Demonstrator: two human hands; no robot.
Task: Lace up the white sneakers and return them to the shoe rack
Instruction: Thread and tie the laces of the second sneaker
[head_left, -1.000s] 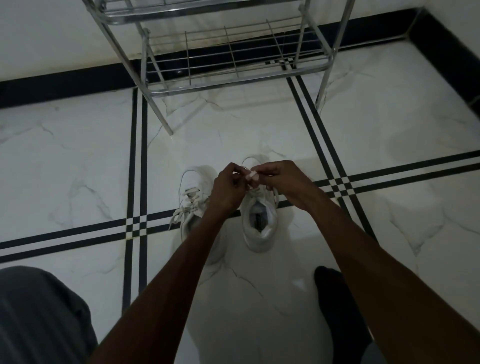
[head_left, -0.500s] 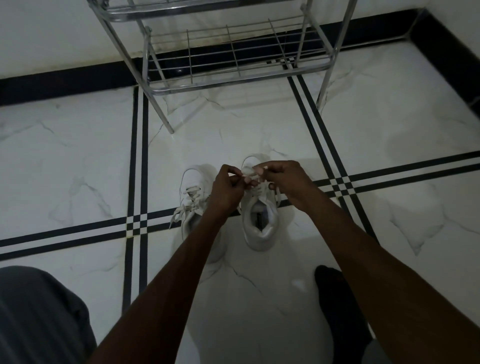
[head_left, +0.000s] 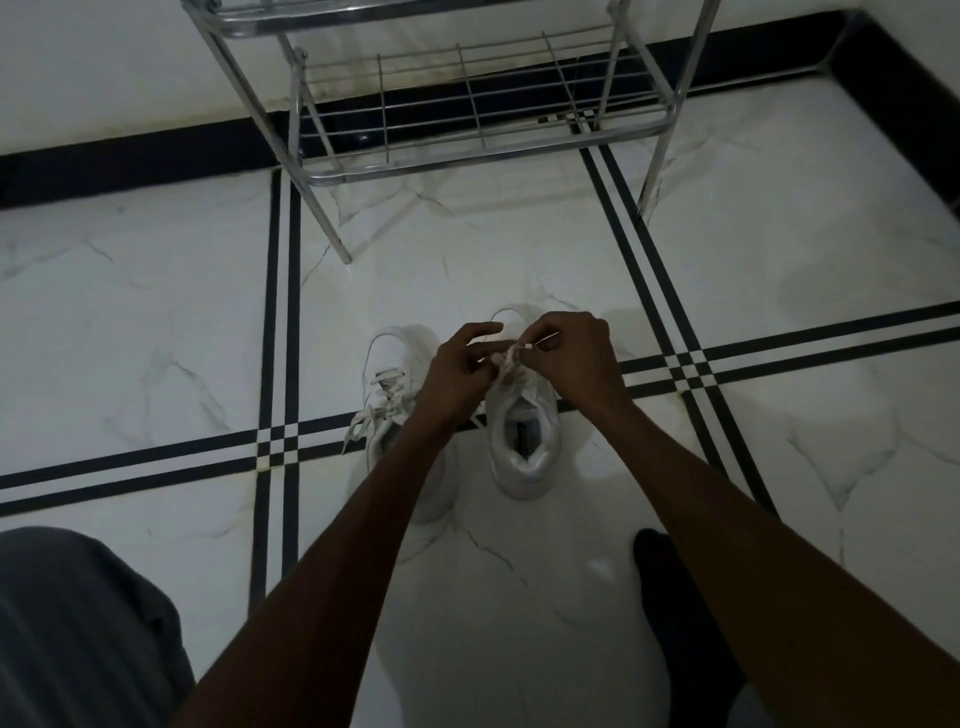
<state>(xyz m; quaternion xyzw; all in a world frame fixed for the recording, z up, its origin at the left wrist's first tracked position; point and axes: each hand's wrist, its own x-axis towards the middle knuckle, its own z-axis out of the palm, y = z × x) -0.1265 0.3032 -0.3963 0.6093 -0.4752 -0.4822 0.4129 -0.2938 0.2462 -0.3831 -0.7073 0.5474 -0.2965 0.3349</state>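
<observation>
From the head camera, the shoe rack (head_left: 467, 130) makes the best landmark: a chrome wire frame standing against the wall at the top of the view, its lowest shelf bare. In front of the shoe rack, well apart from it on the marble floor (head_left: 156, 322), the two white sneakers sit side by side with toes pointing toward it. The right sneaker (head_left: 527, 441) is the one being worked; its collar gapes open toward the camera. The left sneaker (head_left: 387, 374) lies just beside it, with its laces crossed over the tongue and loose ends trailing onto the floor (not tied, as far as one can see).

Both hands meet above the tongue of the right sneaker. The right hand (head_left: 569, 358) has its grip closed on the lace (head_left: 511, 358), pinched between thumb and fingertips. The left hand (head_left: 460, 374) curls in beside it with fingers partly spread; whether it actually pinches the lace I cannot tell, since its fingertips are hidden behind the knuckles.

The step looks like threading or tying near the top eyelets. To do it well, keep the lace flat and untwisted, draw both ends evenly so the tongue stays centred, and snug each crossing before knotting. The left sneaker probably wants finishing too before either is lifted forward onto the shelf.
</observation>
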